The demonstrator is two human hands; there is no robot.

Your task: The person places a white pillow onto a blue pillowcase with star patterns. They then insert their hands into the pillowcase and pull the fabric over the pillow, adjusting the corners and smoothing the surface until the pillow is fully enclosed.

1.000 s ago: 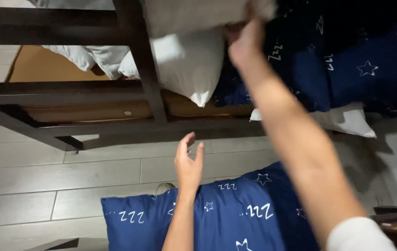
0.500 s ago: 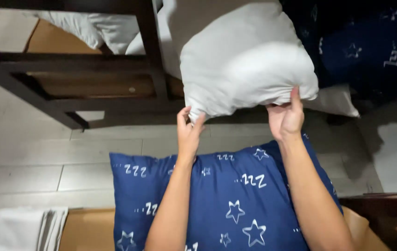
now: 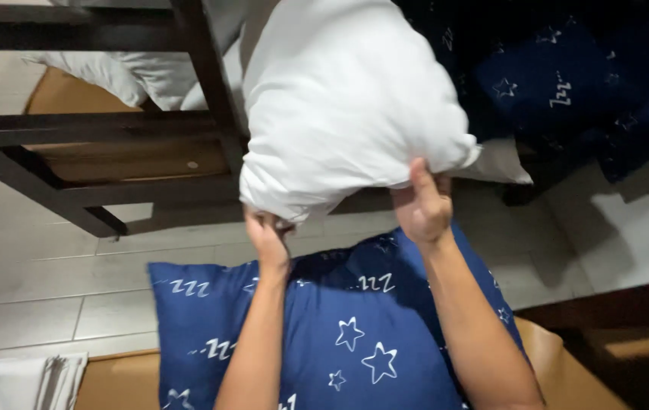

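A plump white pillow (image 3: pixel 347 99) hangs in the air in front of me. My left hand (image 3: pixel 267 235) grips its lower left corner. Its lower right edge is pinched by my right hand (image 3: pixel 422 205), thumb up on the fabric. Below my arms lies a dark blue pillow (image 3: pixel 324 334) printed with white stars and letters, resting on a tan surface (image 3: pixel 123 380).
A dark wooden bunk frame (image 3: pixel 112 129) stands on the left with white bedding (image 3: pixel 135 72) on it. Dark blue star-print bedding (image 3: pixel 567 83) fills the upper right. Folded white cloth (image 3: pixel 21 380) lies at the bottom left. Grey tiled floor (image 3: pixel 51 266) runs between.
My right hand pulled the white pillow down off the bunk. Both hands now hold it by its lower edge, and it has come closer and lower over the blue pillow.
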